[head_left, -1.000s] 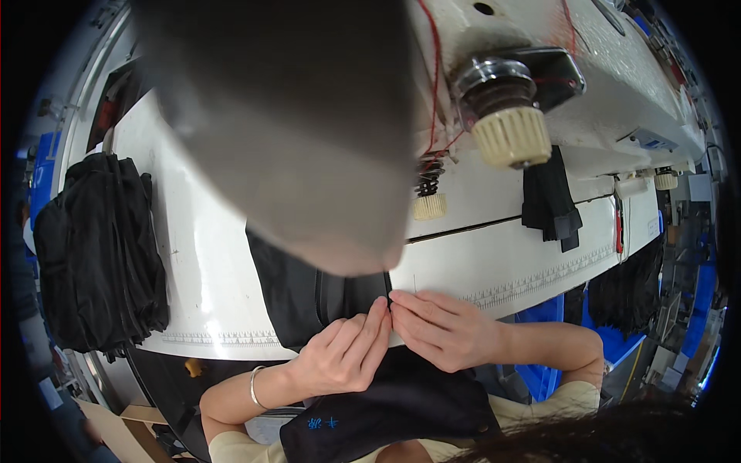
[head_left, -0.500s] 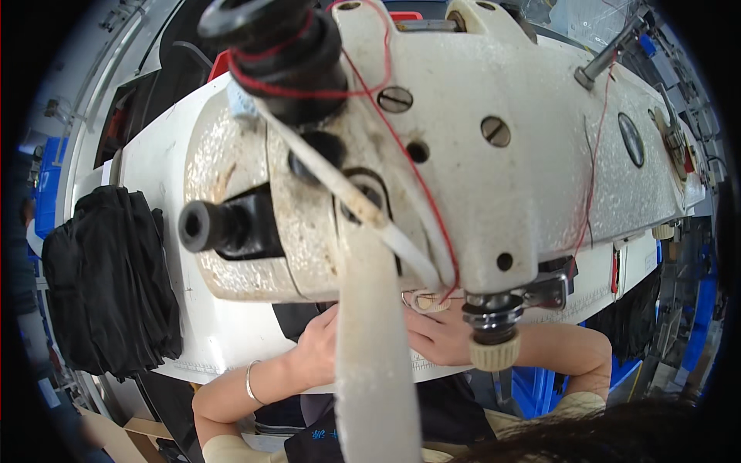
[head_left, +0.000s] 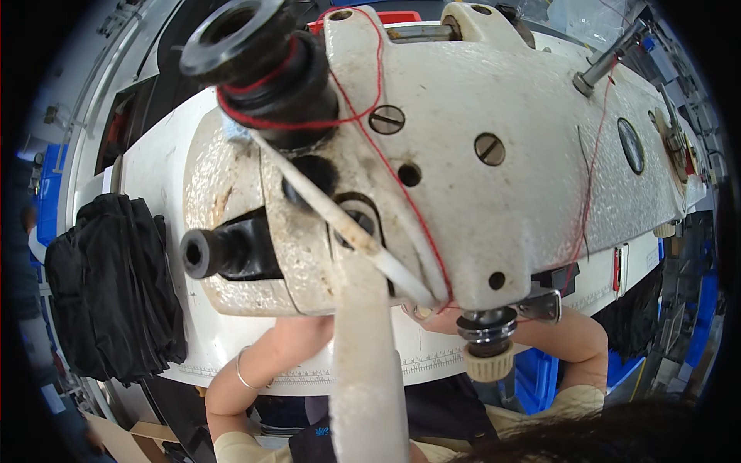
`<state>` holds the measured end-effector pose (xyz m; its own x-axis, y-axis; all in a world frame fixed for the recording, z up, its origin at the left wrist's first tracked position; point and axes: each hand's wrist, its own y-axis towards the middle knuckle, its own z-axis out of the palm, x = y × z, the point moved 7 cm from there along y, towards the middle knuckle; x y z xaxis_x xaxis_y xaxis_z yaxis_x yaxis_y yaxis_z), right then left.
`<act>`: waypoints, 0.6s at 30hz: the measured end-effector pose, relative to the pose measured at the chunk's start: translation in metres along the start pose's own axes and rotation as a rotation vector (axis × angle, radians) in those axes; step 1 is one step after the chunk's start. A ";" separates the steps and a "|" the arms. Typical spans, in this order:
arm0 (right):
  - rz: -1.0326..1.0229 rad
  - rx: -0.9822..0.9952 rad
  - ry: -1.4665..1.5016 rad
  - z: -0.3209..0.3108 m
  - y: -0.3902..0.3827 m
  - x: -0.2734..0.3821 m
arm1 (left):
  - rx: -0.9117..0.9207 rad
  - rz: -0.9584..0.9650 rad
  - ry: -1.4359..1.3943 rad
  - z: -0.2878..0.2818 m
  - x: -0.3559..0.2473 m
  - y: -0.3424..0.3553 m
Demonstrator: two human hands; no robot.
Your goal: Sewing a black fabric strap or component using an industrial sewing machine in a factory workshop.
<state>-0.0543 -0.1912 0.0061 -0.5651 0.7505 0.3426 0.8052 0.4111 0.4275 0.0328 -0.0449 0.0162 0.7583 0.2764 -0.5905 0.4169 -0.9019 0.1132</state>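
Observation:
A white sewing machine (head_left: 432, 154) fills the middle of the view, with red thread (head_left: 401, 174) running over its head. My left hand (head_left: 305, 337) reaches in from below and passes behind the lower edge of the machine head; its fingers are hidden. To the right of the pale upright arm (head_left: 364, 347), only a small part of my right hand (head_left: 434, 321) shows, its fingers also out of sight behind the machine. Whatever either hand touches cannot be made out. Close to my right hand is the thread tension knob (head_left: 489, 363).
A stack of folded black fabric pieces (head_left: 112, 289) lies on the left of the white table (head_left: 220, 347). A ruler strip (head_left: 297, 376) follows the near table edge. Blue bins (head_left: 535, 378) stand below on the right, beside more black fabric (head_left: 634, 312). Red-handled tool (head_left: 617, 270) lies at right.
Both hands have moved farther from me, under the machine head, so their fingers no longer show. The black fabric piece by my left hand has gone out of sight. The view has shifted slightly.

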 end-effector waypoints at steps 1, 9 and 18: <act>-0.013 0.001 -0.034 -0.001 0.000 0.001 | -0.045 0.130 0.126 0.004 -0.012 0.000; 0.032 -0.120 -0.009 -0.025 0.008 0.002 | -0.053 0.288 0.416 0.025 -0.020 -0.016; -0.012 -0.092 -0.030 -0.026 0.007 0.004 | -0.091 0.189 -0.049 0.007 -0.018 0.000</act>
<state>-0.0559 -0.1991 0.0319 -0.5676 0.7615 0.3130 0.7780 0.3717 0.5065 0.0154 -0.0525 0.0210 0.8030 0.0862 -0.5897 0.3144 -0.9019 0.2962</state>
